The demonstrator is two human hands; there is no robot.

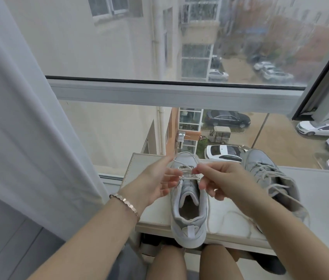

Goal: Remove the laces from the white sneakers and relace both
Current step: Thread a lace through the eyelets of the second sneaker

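A white sneaker (189,211) stands on the white table (159,215), heel toward me, toe toward the window. My right hand (218,178) hovers over its upper eyelets and pinches its white lace (186,168) between thumb and forefinger. On the shoe's left side my left hand (155,182) has its fingers spread, the fingertips touching the lace near the tongue. The second white sneaker (270,178) lies to the right, angled, still laced. A loose lace end (238,221) trails across the table near my right forearm.
The table stands against a large window (169,91) that looks down on parked cars. A white curtain (18,118) hangs on the left. My knees (190,263) sit under the table's front edge, which the sneaker's heel overhangs.
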